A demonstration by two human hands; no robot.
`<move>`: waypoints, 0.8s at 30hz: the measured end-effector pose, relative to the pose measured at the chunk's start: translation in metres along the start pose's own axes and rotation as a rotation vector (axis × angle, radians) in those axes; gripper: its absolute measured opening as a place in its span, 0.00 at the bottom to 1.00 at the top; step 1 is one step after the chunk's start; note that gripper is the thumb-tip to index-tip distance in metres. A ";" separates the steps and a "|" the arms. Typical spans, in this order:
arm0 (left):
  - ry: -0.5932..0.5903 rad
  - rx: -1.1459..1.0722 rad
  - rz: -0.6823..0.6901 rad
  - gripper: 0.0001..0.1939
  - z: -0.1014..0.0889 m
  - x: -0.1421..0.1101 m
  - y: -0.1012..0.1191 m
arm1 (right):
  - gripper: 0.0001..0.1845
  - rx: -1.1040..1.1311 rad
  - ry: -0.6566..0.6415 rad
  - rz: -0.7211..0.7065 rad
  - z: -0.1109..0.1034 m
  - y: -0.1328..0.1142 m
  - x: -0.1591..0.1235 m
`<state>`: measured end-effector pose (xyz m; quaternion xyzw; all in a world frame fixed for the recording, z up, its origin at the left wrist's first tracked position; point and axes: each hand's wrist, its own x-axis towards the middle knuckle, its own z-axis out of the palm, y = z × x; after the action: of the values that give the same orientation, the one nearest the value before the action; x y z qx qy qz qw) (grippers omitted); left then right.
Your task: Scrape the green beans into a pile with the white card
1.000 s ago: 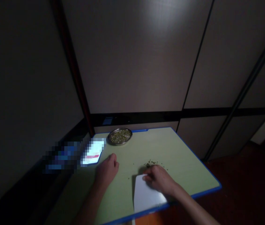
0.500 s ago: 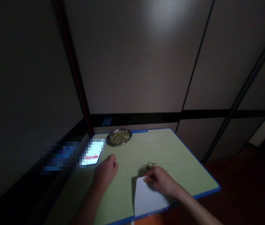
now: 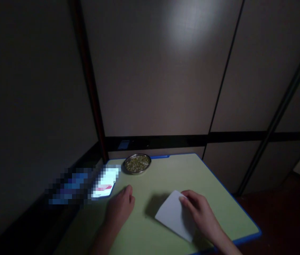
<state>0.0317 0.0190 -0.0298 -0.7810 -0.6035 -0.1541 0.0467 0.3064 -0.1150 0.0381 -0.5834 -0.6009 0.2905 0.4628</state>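
My right hand grips a white card by its right edge and holds it tilted above the green table. The card casts a shadow to its left and hides the spot where loose green grains lay. My left hand rests on the table as a loose fist, holding nothing visible, just right of a lit phone. A small metal dish filled with green grains sits at the table's far edge.
The table has a blue rim and stands in a dim corner against panelled walls. A blurred bluish object lies left of the phone. Dark floor shows to the right.
My right hand has lifted the card off the table's near edge and swung it up and forward over the scattered grains, which no longer show. The left hand stayed put.
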 end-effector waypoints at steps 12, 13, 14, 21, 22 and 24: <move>-0.056 -0.027 -0.011 0.03 -0.001 0.001 0.001 | 0.27 0.301 0.581 0.348 -0.063 0.067 -0.026; -0.052 -0.028 -0.012 0.03 0.000 0.002 0.001 | 0.27 0.298 0.574 0.351 -0.069 0.071 -0.024; -0.049 -0.029 -0.013 0.03 0.000 0.002 0.000 | 0.28 0.286 0.564 0.353 -0.075 0.073 -0.021; -0.028 -0.026 0.002 0.03 0.001 0.001 0.000 | 0.31 0.083 0.489 0.280 -0.095 0.067 -0.001; -0.034 -0.027 0.002 0.03 0.000 0.001 0.000 | 0.31 0.059 0.480 0.283 -0.095 0.066 0.000; -0.050 -0.034 0.001 0.03 -0.002 0.001 0.001 | 0.29 0.028 0.451 0.286 -0.094 0.064 0.002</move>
<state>0.0321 0.0191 -0.0273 -0.7856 -0.6013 -0.1447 0.0181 0.4184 -0.1218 0.0192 -0.7059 -0.3898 0.2240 0.5474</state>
